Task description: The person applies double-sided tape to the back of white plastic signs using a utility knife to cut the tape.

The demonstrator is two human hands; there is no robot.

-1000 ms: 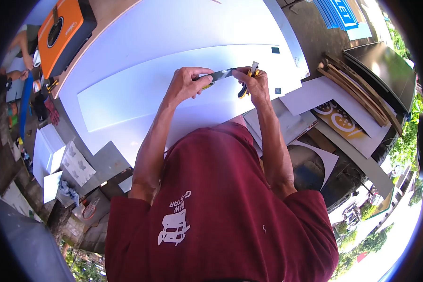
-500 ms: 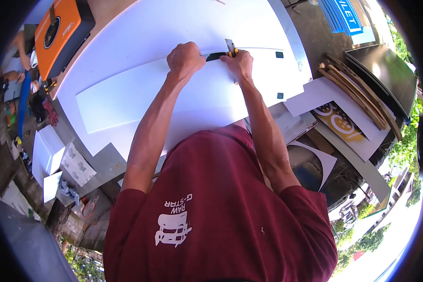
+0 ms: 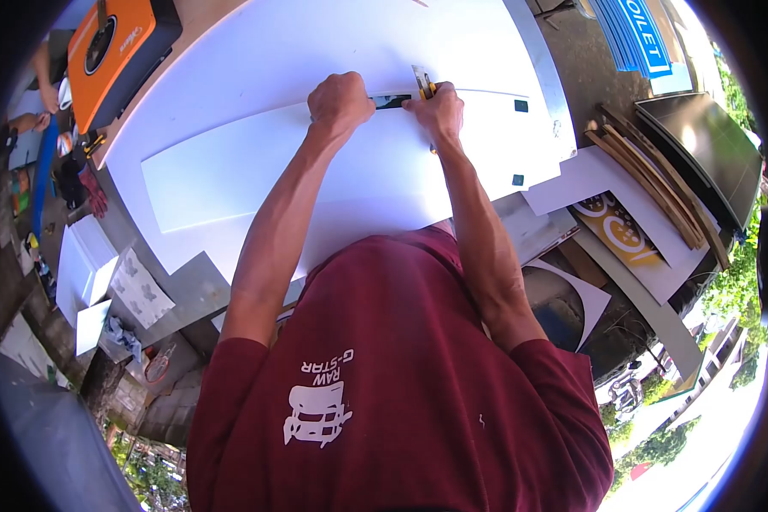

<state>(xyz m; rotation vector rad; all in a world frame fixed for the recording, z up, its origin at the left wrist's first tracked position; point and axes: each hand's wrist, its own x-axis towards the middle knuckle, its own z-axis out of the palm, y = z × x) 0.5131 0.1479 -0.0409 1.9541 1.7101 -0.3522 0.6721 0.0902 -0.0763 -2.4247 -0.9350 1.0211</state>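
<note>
My left hand (image 3: 340,102) is closed, its fingertips at one end of a short dark strip (image 3: 391,101) that looks like tape. At the strip's other end are the fingertips of my right hand (image 3: 439,115), which also grips a yellow-and-black utility knife (image 3: 424,83). The knife's blade points up, away from me. Both hands are at the far edge of a long white panel (image 3: 230,171). Near the panel's right end sit two small dark squares (image 3: 520,106), one by each long edge.
Under the panel lies a larger white sheet (image 3: 256,68) on the table. An orange-and-black case (image 3: 132,51) stands at upper left, near another person's hands (image 3: 41,111). To the right are wooden strips (image 3: 657,179), offcut sheets and a stack of blue signs (image 3: 636,38).
The dark strip between my hands has turned slightly and now lies more level, with a shinier face. My hands stay nearly in place; the whole view has shifted a little.
</note>
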